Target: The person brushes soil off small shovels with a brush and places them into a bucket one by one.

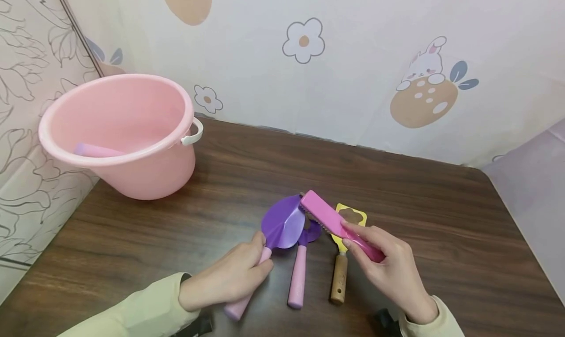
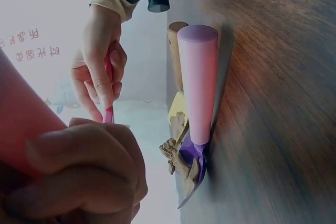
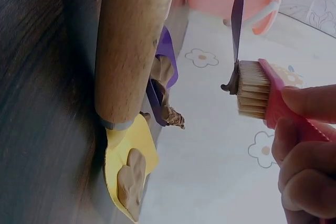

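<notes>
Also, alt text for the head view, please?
A person's left hand grips a purple shovel while the right hand holds a pink brush at the shovel's tip. Another purple tool and a yellow tool lie on the table; a pink bucket stands at left.

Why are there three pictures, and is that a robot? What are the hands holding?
No robot here: these are a person's two bare hands. The big picture comes from a camera on the person's head, looking down. The other two come from cameras on the left and right wrists, so they look tipped sideways.

The left hand holds a purple shovel by its pink handle. The right hand holds a pink brush; its bristles seem to touch the shovel's tip.

On the table lie a small purple tool and a yellow tool, both with brown stuff on them. I can't tell what it is. The bucket has something pink inside.
</notes>
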A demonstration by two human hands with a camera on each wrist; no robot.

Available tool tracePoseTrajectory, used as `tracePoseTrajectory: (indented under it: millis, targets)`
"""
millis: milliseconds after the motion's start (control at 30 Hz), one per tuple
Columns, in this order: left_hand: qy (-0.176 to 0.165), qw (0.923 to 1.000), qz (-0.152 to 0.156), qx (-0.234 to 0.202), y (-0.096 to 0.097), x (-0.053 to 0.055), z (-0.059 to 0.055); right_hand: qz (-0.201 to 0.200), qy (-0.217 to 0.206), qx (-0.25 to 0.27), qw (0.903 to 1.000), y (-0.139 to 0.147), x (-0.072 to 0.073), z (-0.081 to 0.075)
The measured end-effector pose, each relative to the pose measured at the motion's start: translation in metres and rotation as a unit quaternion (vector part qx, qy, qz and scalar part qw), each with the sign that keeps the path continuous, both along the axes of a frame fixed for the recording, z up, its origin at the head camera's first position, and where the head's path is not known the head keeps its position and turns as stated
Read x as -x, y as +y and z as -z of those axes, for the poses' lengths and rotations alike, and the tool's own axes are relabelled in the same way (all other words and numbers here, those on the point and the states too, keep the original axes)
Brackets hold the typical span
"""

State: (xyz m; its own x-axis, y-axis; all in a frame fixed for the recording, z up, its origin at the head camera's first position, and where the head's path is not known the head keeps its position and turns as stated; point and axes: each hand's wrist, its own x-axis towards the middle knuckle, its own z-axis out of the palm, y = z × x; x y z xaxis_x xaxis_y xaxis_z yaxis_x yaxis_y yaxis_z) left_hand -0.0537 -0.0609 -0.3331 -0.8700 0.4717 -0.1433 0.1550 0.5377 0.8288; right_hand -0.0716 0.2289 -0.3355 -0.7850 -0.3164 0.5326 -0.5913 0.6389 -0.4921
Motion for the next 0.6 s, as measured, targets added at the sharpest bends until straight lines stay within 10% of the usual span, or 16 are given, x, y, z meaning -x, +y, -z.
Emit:
tracePoseTrajectory:
  millis: [600]
  targets:
    - [0.016, 0.9996, 0.004, 0.021, 0.007, 0.002, -0.002, -0.157, 0.031, -0.009, 0.987, -0.021, -0.011, 0.001]
